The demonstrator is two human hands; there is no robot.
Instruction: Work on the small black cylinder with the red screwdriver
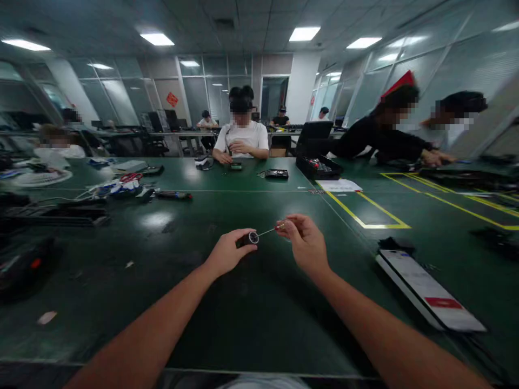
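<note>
Above the middle of the green table, my left hand (230,250) is closed round a small dark cylinder (253,237) whose round end, with a pale ring, faces me. My right hand (305,244) pinches the red and yellowish handle of a thin screwdriver (268,232). The screwdriver's metal shaft points left, and its tip is at the edge of the cylinder's round end. I cannot tell whether the tip sits inside it or only touches it. My left palm and fingers hide most of the cylinder's body.
A flat device with a white and red face (432,289) lies at right. Yellow tape (385,226) marks the table (227,324). A black box (318,167) with parts stands further back. Cables and tools (127,186) are heaped at left. A person (241,140) sits opposite; others work at right.
</note>
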